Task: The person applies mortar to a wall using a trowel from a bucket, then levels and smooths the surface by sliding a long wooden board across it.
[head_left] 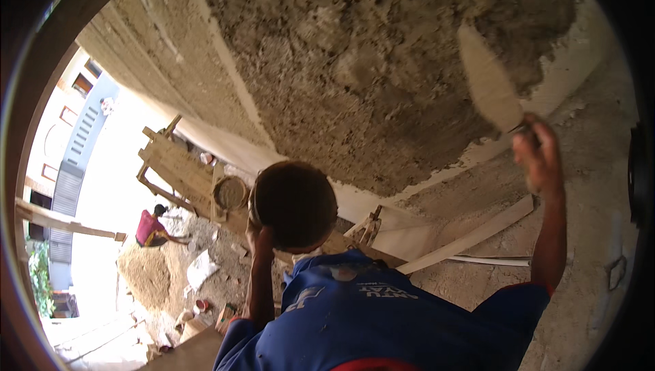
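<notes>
A pointed trowel [488, 81] is gripped by its handle in my right hand [539, 153], its blade up against the wall. Behind the blade spreads rough, wet mortar [355, 64], lumpy and grey-brown. Close to my chest, my left hand [259, 234] clasps the side of a round dark bucket [293, 204] tilted so its mouth shows. The bucket's inside is too dark to make out what it holds.
A wooden scaffold plank [181, 166] runs below on the left, bearing a second bucket of mortar [230, 193]. Down on the ground, a person in a red shirt [149, 228] crouches by a sand heap [144, 275]. A long board [471, 234] leans at right.
</notes>
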Demonstrator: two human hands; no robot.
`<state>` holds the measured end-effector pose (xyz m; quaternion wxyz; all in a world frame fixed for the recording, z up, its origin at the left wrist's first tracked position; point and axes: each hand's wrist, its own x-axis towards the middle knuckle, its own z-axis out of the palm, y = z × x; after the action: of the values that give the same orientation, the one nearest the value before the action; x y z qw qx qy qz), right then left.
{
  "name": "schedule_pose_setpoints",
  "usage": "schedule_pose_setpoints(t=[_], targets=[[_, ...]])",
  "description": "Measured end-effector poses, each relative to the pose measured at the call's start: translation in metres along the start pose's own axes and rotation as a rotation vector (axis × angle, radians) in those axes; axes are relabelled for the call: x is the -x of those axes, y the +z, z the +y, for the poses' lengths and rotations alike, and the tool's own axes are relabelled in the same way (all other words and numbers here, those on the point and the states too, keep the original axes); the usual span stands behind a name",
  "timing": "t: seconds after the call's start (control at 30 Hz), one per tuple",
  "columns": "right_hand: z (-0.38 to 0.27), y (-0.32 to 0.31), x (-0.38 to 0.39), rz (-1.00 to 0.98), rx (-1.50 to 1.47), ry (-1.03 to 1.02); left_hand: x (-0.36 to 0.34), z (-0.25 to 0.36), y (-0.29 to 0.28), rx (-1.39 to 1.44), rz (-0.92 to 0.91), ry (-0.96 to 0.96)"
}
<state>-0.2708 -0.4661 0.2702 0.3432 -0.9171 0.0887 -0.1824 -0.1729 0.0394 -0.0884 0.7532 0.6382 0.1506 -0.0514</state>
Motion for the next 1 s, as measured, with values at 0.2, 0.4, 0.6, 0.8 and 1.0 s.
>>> schedule_pose_setpoints(t=[0.2, 0.4, 0.6, 0.8, 1.0], targets=[[0.017, 0.179, 0.033, -0.902, -0.218, 0.658, 0.006, 0.046, 0.037, 0.006, -0.025, 0.087], [-0.018, 0.266, 0.013, -1.053, -0.386, 0.361, 0.007, 0.074, 0.070, -0.090, 0.029, 0.259], [-0.034, 0.315, -0.026, -0.544, 0.735, -0.632, -0.006, 0.099, 0.066, -0.252, -0.085, 0.315], [-0.059, 0.326, -0.017, -0.712, 0.895, -0.811, -0.020, 0.114, 0.056, -0.338, -0.089, 0.258], [-0.078, 0.299, -0.038, -0.450, 1.096, -0.809, -0.027, 0.114, 0.073, -0.483, -0.019, 0.330]])
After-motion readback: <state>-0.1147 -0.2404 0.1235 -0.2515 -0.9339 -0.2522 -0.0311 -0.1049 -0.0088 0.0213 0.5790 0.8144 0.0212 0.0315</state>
